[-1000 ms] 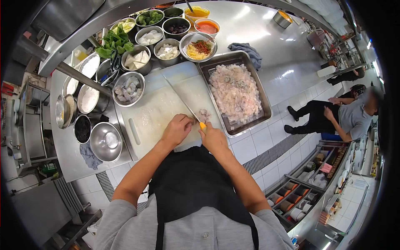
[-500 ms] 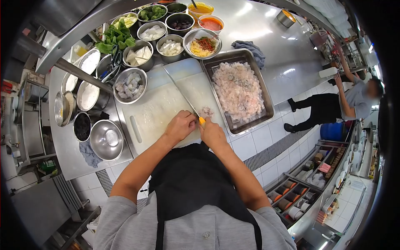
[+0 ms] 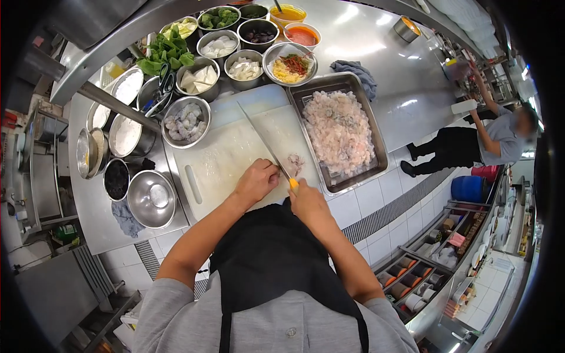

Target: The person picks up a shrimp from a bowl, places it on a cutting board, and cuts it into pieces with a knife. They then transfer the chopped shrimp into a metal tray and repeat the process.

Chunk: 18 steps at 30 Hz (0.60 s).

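My right hand (image 3: 309,203) is closed round the yellow handle of a long kitchen knife (image 3: 258,134). The blade slants away to the far left, low over the white cutting board (image 3: 220,162). Just left of the blade my left hand (image 3: 258,181) has its fingers curled; what they hold, if anything, is hidden. A small heap of chopped pinkish-grey pieces (image 3: 295,164) lies on the board right of the knife. Beyond the board's right edge is a steel tray (image 3: 381,141) full of pale chopped seafood. A steel bowl of raw shrimp (image 3: 185,122) stands by the far left corner.
Bowls of vegetables and other ingredients line the back, including a bowl with red and yellow shreds (image 3: 292,66). An empty steel bowl (image 3: 152,198) sits at left. A grey cloth (image 3: 355,76) lies behind the tray. Another person (image 3: 471,144) stands at the right.
The knife and my right hand have moved slightly toward me and to the right. My left hand stays curled in nearly the same place. The chopped heap shows more clearly beside the blade.
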### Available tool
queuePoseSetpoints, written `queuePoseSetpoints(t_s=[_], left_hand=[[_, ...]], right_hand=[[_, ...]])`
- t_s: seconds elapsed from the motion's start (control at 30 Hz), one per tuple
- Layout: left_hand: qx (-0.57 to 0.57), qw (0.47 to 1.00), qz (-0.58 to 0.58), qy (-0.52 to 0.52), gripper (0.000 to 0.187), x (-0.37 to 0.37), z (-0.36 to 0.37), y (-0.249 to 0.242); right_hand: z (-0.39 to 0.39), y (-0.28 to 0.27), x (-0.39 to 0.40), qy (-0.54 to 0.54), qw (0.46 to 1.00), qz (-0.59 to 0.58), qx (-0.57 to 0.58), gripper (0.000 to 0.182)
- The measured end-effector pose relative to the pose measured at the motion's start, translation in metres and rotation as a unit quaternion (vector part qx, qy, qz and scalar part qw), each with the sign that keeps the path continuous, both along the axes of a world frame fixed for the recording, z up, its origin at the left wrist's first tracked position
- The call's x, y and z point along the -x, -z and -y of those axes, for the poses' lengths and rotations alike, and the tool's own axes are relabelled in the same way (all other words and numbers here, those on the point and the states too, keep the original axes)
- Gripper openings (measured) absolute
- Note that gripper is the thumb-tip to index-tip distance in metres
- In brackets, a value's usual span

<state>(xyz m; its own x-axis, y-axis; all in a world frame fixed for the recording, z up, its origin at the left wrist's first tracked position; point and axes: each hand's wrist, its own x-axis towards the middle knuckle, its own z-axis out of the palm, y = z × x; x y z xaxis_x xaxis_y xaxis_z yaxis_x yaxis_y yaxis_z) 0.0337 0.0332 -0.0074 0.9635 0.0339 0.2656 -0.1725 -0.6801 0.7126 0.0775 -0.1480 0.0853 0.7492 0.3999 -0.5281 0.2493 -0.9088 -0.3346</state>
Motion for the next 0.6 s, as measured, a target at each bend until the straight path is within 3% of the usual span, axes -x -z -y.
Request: queuePoseSetpoints(t_s=[0.23,0.43,0.5,0.6], left_hand=[[-0.011,1.0,0.013,0.001,0.013,0.001,0.0,0.006],[0.003,1.0,0.022,-0.014,0.015,0.003,0.001,0.004],[-0.002,1.0,0.029,-0.004,0.015,0.001,0.0,0.004],[0.002,1.0,0.016,-0.005,0.015,0.001,-0.002,0.006]], right_hand=[[-0.018,0.047,-0.012,0.0,0.999,0.023,-0.034,0.038],[0.009,-0.003,0.005,0.002,1.0,-0.014,0.016,0.036],[0.001,0.035,0.004,0.008,1.0,0.0,-0.012,0.037],[-0.02,0.046,-0.015,-0.002,0.999,0.02,-0.044,0.037]])
